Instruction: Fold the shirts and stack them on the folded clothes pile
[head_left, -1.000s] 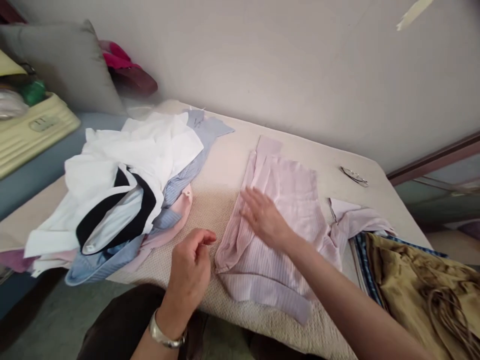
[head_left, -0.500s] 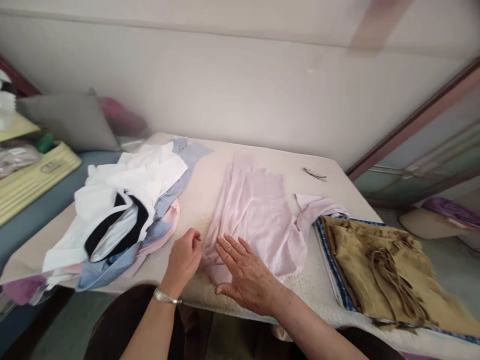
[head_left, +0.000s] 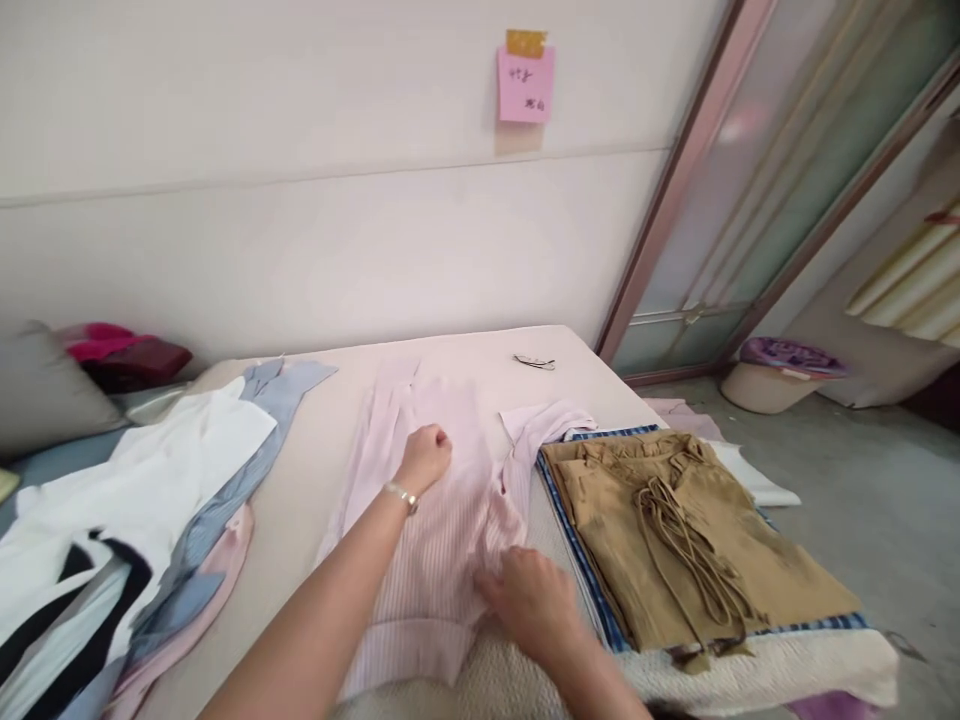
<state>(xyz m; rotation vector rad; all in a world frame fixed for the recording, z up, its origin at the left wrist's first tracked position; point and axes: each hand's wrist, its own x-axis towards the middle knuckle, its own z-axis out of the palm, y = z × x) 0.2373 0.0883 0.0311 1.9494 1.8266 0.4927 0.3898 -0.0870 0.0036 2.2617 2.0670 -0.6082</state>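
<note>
A pale pink striped shirt (head_left: 431,560) lies on the light-coloured bed cover, its left side folded inward lengthwise. One sleeve stretches out to the right beside a pile of folded clothes. Over the middle of the shirt is my left hand (head_left: 425,458), a bracelet at the wrist and its fingers curled in with nothing visible in them. At the shirt's lower right edge, my right hand (head_left: 531,595) has its fingertips closed on the fabric; the hand is slightly blurred.
Folded brown trousers (head_left: 675,540) with drawstrings top the pile at right. On the left lies a heap of white clothes (head_left: 150,450) and blue clothes. Glasses (head_left: 534,361) rest near the wall. A pink note (head_left: 525,85) hangs above, and a bin (head_left: 772,380) stands on the floor.
The view has turned right. My left hand has moved up over the shirt. My right hand, flat on the shirt's left part before, has gone to its right edge and closed there.
</note>
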